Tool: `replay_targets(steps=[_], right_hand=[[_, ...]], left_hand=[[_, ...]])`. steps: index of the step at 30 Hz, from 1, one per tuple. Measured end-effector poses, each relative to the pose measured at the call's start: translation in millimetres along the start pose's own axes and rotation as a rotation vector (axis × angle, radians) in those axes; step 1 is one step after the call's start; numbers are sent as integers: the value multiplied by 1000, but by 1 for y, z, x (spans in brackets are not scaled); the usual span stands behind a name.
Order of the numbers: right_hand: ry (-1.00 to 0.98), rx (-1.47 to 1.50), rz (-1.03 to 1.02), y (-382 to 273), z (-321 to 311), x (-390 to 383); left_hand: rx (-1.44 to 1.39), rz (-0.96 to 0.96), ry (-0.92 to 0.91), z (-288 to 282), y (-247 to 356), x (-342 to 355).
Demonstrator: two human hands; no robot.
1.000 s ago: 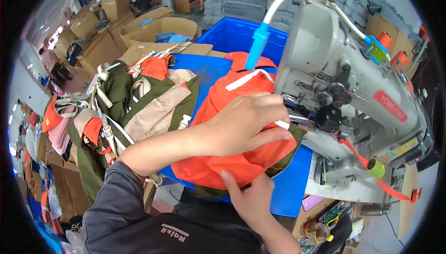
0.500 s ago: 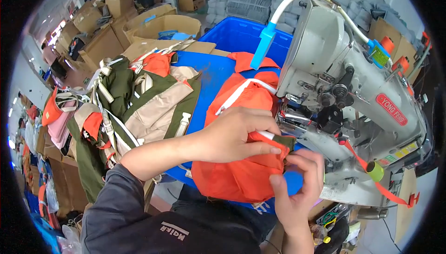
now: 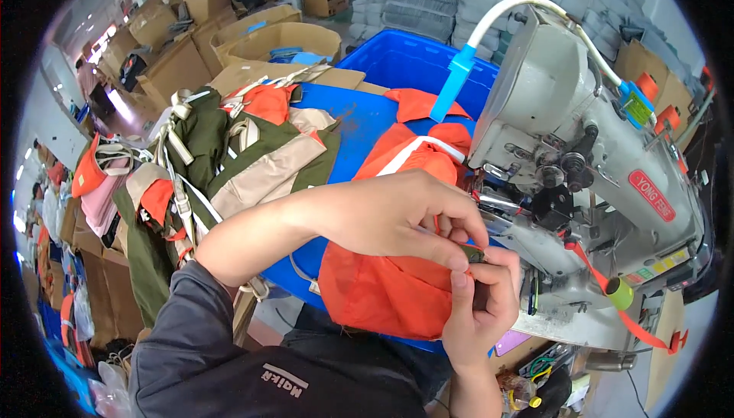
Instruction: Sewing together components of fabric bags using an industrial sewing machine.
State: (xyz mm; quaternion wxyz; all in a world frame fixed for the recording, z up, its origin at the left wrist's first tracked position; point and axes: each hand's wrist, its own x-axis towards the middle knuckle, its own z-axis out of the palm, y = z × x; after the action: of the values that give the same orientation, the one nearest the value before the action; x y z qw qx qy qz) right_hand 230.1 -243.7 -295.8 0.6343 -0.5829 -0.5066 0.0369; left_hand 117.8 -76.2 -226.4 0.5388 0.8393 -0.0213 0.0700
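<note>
The left hand point(image 3: 401, 215) and right hand point(image 3: 485, 299) — close together — pinch the olive-green edge of a bright orange fabric piece point(image 3: 375, 288), spread on a blue tabletop point(image 3: 348, 131) beside a grey metal sewing machine point(image 3: 527, 66).

Cloth point(image 3: 386, 296) between bundle point(image 3: 260, 173) and sewing machine point(image 3: 612, 156)
The cloth lies on the counter point(image 3: 350, 116), bundle left, sewing machine right; a bin point(image 3: 417, 55) stands behind, with a carton point(image 3: 317, 39) left of it.
</note>
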Motion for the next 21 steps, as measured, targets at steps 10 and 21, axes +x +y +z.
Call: replay_targets(steps=[10,21], right_hand=[[9,59,-31,2,1,0],[2,-28,-37,8,-2,-4]], left_hand=[[94,63,180,14,-4,-6],[295,240,249,18,-23,-16]])
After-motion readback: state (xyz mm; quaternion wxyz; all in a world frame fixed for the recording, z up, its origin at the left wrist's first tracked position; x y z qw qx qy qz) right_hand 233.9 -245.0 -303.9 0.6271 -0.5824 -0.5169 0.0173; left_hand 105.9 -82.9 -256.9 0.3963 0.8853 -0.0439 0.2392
